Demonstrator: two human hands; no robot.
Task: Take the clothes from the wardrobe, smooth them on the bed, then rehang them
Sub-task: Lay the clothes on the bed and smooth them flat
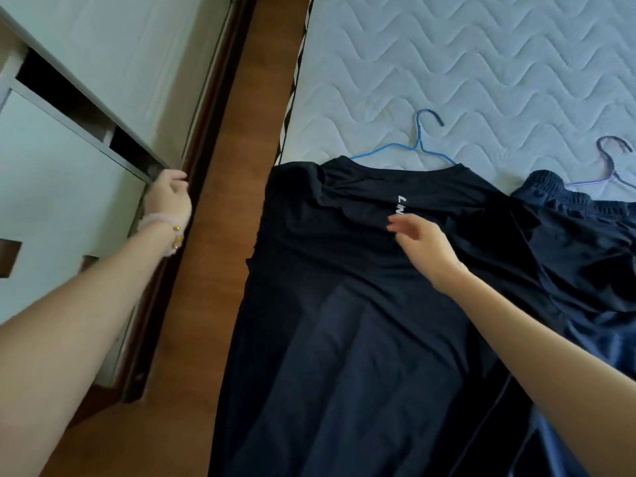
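1. The dark navy short-sleeved T-shirt [344, 321] lies on the white quilted bed [447, 63], from centre to 6 o'clock. Its blue wire hanger [418, 139] pokes out at 12 o'clock.
2. The right hand [423, 241] hovers over the chest, fingers loose, holding nothing.
3. The left hand [168, 197] meets the white wardrobe [69, 149] edge at 9 o'clock; I cannot tell whether it grips.
4. To smooth well, lay flat palms on the creases below the collar and sweep toward the hem.

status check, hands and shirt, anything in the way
Left hand at the wardrobe edge, grip unclear; right hand open over the dark shirt. Shirt on bed, blue hanger in collar. Navy shorts lie against it.
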